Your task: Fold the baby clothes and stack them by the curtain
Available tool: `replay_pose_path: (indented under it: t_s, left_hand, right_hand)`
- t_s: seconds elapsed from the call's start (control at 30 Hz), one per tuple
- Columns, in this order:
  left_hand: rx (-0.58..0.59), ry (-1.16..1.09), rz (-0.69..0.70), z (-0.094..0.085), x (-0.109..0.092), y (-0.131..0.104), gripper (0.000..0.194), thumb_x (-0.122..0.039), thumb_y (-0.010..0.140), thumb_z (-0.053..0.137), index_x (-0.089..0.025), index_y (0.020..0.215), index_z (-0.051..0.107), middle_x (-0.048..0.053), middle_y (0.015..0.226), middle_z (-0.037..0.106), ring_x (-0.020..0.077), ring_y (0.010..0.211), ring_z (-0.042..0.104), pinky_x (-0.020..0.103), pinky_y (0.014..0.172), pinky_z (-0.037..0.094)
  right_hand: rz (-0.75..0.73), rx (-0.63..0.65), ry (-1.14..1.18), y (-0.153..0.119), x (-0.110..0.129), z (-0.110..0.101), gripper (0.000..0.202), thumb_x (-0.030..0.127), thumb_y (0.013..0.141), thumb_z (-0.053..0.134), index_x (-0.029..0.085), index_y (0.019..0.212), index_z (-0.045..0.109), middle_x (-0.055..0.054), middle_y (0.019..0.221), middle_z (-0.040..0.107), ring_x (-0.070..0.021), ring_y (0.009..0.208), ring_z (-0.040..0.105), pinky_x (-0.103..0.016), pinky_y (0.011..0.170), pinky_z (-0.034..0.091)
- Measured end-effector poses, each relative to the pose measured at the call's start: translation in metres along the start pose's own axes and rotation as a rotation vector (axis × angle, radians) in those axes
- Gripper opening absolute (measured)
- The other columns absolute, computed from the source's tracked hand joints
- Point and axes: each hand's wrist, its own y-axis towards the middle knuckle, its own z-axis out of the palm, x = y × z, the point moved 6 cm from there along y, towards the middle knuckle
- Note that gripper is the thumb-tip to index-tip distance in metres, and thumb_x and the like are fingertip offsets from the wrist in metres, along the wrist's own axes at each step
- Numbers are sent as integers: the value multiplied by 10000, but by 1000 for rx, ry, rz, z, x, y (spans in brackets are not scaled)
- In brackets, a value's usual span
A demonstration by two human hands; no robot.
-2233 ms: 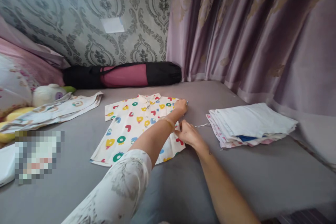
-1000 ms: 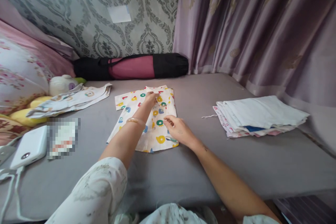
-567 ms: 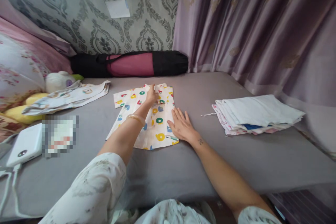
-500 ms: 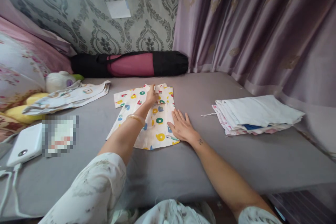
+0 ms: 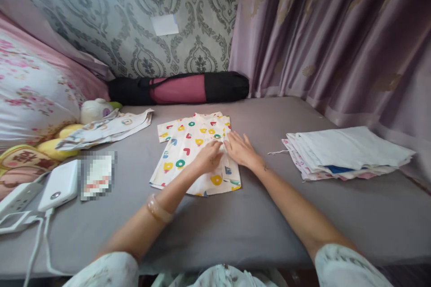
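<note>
A scroll-patterned wall (image 5: 114, 13) and a mauve curtain (image 5: 323, 31) rose behind a broad grey surface (image 5: 262, 228), all three running out of my sight. At the left, a floral pillow (image 5: 37, 80) was cut off too. A long black-and-pink bag (image 5: 178, 92) lay along the wall. On the right sat a stack of folded cloth (image 5: 357, 148); its lower layers showed only as edges, one of them blue. The short-sleeved shirt (image 5: 180, 154) with the bright printed figures lay in the middle of the grey surface, between that stack and a folded printed garment (image 5: 107, 129) that partly hid some plush toys (image 5: 92, 110). The person's right hand (image 5: 241, 150) rested spread on the shirt's edge, clasping nothing. The left hand (image 5: 209, 158) was blurred over the front, fingers bent; whether its grip pinched any fabric I couldn't tell. Between them the two hands covered part of that side, so how the cloth lay beneath was lost to me. Over on the left were a white power bank (image 5: 59, 184), a power strip (image 5: 20, 196) cut off at the edge, and a flat item (image 5: 97, 177) too pixelated to make out.
</note>
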Motion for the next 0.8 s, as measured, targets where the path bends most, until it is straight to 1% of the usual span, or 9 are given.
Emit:
replay_pose_path:
  t_s: [0.03,0.07,0.17,0.23,0.37,0.5,0.57,0.7,0.8]
  left_hand:
    - [26,1,-10,3,-9,-10,358,-204,933,437,-124,1277,493,162,1340,541,254,1274,499,415,1076,426]
    - [78,7,-16,8,-17,-18,378,-265,944,449,-117,1289,494,168,1354,537,264,1281,499,419,1076,430]
    - [171,76,-92,21,-33,-36,488,-405,988,375,-101,1357,470,178,1469,446,298,1376,403,457,1131,361]
    - [180,131,-121,28,-38,-42,529,-450,1000,321,-128,1398,449,145,1520,395,310,1420,331,487,1156,309]
    - [170,192,-97,39,-38,-51,590,-508,999,265,-168,1465,388,96,1564,328,310,1457,244,498,1179,248]
    - [167,219,-68,44,-36,-54,636,-541,994,216,-171,1497,342,95,1582,280,313,1467,212,513,1182,222]
    - [161,232,-56,44,-37,-55,643,-543,993,208,-171,1502,334,97,1584,274,321,1466,211,520,1179,221]
    - [137,255,-30,45,-40,-57,637,-529,997,207,-167,1509,321,99,1587,265,331,1465,207,525,1176,223]
    - [125,255,-20,46,-41,-58,634,-518,1000,207,-160,1512,312,102,1589,258,331,1467,199,528,1178,218]
  right_hand:
    - [-6,-18,-3,13,1,-2,607,403,1004,149,102,1500,328,-127,1579,279,-232,1471,194,-492,1190,77]
    - [-3,-12,-10,26,2,-1,616,406,1003,157,92,1514,293,-122,1597,225,-233,1481,154,-488,1192,65]
    - [9,60,-43,66,3,13,643,435,998,176,95,1542,223,-102,1621,129,-229,1495,70,-474,1196,45]
    - [13,90,-72,89,4,24,650,451,997,176,105,1546,218,-90,1626,102,-227,1496,46,-468,1197,29]
    - [40,109,-122,122,3,37,649,471,997,145,137,1544,243,-75,1627,116,-244,1495,55,-505,1189,6]
    - [61,96,-152,142,-2,42,656,526,986,152,188,1527,305,-55,1624,152,-267,1489,85,-527,1182,4]
    - [78,84,-155,148,-6,45,658,544,981,161,206,1527,306,-54,1623,165,-283,1486,96,-538,1177,19]
    - [99,51,-150,153,-12,51,652,558,970,182,243,1532,283,-46,1621,181,-296,1483,96,-566,1163,63]
    - [108,26,-142,154,-15,55,650,572,960,188,269,1524,297,-36,1618,193,-299,1479,112,-573,1158,83]
